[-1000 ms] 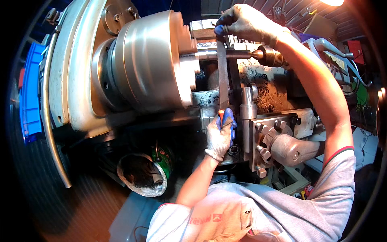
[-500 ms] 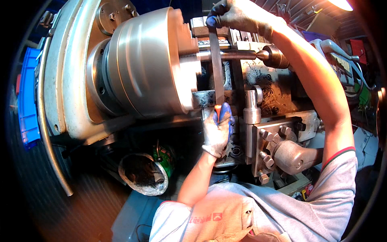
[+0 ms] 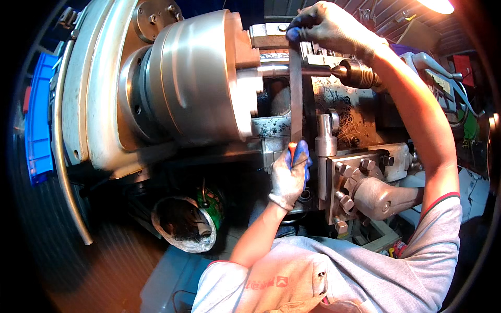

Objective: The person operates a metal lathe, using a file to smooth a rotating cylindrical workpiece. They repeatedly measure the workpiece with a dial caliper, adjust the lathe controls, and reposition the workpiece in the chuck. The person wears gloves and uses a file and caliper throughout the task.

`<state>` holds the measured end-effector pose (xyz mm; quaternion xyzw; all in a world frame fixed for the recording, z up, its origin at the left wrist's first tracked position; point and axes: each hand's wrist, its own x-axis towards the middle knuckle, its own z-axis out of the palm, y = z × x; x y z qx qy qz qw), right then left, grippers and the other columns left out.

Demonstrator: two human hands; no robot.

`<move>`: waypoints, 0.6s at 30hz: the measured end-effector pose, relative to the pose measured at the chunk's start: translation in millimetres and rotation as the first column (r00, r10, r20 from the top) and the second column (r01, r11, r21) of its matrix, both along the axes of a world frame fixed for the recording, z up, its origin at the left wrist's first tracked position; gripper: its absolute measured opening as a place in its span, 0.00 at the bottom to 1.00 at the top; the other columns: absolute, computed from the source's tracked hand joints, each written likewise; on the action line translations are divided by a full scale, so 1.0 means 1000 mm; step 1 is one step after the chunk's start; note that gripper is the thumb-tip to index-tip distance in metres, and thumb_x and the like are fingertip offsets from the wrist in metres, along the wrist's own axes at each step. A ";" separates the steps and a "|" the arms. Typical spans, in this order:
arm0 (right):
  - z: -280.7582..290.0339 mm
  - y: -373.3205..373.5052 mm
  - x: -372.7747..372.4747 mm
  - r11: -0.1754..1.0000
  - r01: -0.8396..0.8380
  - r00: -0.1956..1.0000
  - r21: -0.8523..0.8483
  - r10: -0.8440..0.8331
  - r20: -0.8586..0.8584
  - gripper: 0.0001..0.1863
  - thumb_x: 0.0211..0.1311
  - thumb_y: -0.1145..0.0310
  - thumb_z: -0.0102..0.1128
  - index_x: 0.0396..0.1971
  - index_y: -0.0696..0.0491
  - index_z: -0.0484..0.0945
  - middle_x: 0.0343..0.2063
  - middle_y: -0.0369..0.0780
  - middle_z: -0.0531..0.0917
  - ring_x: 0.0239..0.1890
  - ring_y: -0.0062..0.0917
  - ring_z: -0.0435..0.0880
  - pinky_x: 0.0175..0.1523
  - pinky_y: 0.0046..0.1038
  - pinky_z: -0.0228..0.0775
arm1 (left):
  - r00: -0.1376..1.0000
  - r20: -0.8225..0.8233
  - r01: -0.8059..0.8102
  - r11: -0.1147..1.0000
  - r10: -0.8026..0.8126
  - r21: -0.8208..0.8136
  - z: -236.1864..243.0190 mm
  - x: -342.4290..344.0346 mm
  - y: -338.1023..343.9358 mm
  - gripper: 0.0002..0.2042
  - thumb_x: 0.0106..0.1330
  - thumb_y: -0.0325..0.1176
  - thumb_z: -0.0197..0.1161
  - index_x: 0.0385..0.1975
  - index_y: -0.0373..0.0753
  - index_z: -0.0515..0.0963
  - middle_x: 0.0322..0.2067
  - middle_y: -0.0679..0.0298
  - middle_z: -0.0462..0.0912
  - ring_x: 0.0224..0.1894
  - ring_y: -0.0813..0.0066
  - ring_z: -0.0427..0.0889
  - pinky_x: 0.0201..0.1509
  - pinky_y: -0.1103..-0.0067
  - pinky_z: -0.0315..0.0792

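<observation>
File (image 3: 296,104) crossed the metal rod (image 3: 319,70), the left hand (image 3: 290,177) closed in a grip around its orange handle (image 3: 293,149), the right hand (image 3: 330,29) pinching its far end. A slack hold could have let it slip leftward into the blurred, seemingly spinning chuck (image 3: 195,78). Small, unclear red printing marked the clothing (image 3: 300,258).

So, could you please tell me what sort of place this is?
Most likely a metalworking shop: a metal bar runs between a large lathe chuck and a pointed centre, a flat file is held across it, and a bolted tool post stands nearby.
</observation>
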<state>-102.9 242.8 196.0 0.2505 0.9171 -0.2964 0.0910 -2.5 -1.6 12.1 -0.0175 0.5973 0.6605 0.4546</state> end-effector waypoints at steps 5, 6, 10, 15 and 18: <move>-0.068 0.032 -0.004 0.966 -0.212 0.948 0.147 0.240 -0.210 0.19 0.61 0.55 0.70 0.43 0.56 0.87 0.29 0.42 0.88 0.30 0.26 0.84 0.40 0.29 0.78 | 0.989 -0.147 0.037 0.999 -0.033 0.026 -0.015 0.005 -0.007 0.09 0.72 0.39 0.63 0.42 0.41 0.80 0.27 0.73 0.79 0.24 0.88 0.73 0.25 0.87 0.66; -0.066 0.031 -0.005 0.959 -0.227 0.940 0.170 0.262 -0.221 0.19 0.62 0.55 0.70 0.42 0.56 0.87 0.29 0.42 0.88 0.31 0.26 0.85 0.41 0.29 0.78 | 0.986 -0.166 0.030 0.998 -0.021 0.051 -0.018 0.005 -0.006 0.09 0.72 0.39 0.63 0.41 0.41 0.80 0.27 0.73 0.78 0.24 0.88 0.73 0.25 0.87 0.66; -0.007 -0.003 -0.015 0.995 0.003 0.991 -0.101 0.011 0.137 0.14 0.65 0.61 0.65 0.47 0.51 0.86 0.41 0.40 0.88 0.41 0.29 0.86 0.45 0.32 0.78 | 0.989 -0.149 0.019 0.999 -0.013 0.039 -0.018 -0.001 -0.009 0.08 0.72 0.37 0.63 0.41 0.40 0.80 0.28 0.72 0.79 0.27 0.86 0.75 0.29 0.85 0.69; -0.024 0.011 -0.024 0.974 -0.126 0.990 -0.188 0.112 -0.086 0.13 0.65 0.62 0.66 0.44 0.53 0.87 0.39 0.40 0.88 0.39 0.27 0.85 0.44 0.33 0.77 | 0.989 -0.028 -0.132 0.956 0.145 0.263 -0.032 -0.009 0.001 0.08 0.70 0.31 0.63 0.44 0.35 0.80 0.33 0.69 0.80 0.35 0.81 0.78 0.41 0.82 0.74; -0.021 0.024 -0.047 0.996 -0.062 0.993 -0.065 0.055 -0.109 0.14 0.63 0.62 0.67 0.43 0.53 0.87 0.38 0.42 0.89 0.40 0.28 0.85 0.46 0.33 0.77 | 0.992 0.007 -0.123 0.976 0.124 0.179 -0.011 -0.038 0.029 0.07 0.73 0.39 0.60 0.36 0.45 0.78 0.24 0.70 0.79 0.17 0.85 0.73 0.17 0.87 0.63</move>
